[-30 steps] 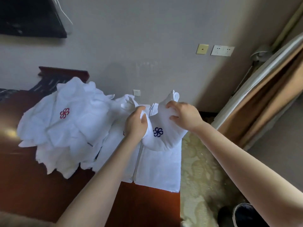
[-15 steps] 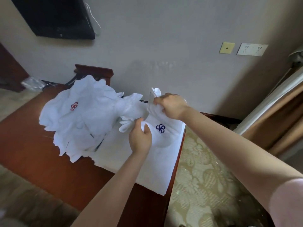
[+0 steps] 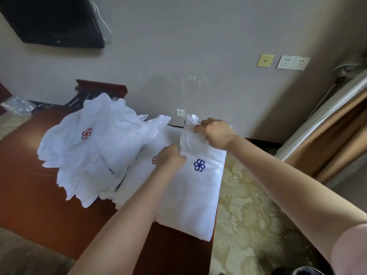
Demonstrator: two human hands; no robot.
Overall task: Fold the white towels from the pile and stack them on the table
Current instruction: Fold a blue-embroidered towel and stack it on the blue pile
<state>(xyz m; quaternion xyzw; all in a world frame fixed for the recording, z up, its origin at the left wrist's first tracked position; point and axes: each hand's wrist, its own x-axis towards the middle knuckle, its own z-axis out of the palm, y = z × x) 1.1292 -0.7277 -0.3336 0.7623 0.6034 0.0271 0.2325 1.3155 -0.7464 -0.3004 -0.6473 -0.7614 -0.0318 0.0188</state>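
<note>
- Head view, looking down over both bare forearms at a dark reddish wooden tabletop that stands against a pale wall.
- A white towel with a blue flower emblem lies lengthwise along the right edge of the tabletop. Its near end is flat and its far end is raised and bunched.
- The right grip is closed round that raised far end, fingers curled into the crumpled cloth, and holds it up off the surface.
- The left grip sits knuckles up at the towel's left edge, just left of the blue emblem. Its fingers are curled down onto the cloth and appear to pinch it, though the fingertips are hidden.
- Under this towel and to its left lies another flat white towel. Its red mark is mostly hidden behind the left grip.
- A loose pile of white towels is heaped on the left part of the tabletop, touching the flat towels. The topmost one shows a red flower emblem.
- A dark screen hangs on the wall at upper left.
- Wall sockets are at upper right, and a small socket sits low behind the towels.
- Patterned carpet and a tan curtain are on the right.
</note>
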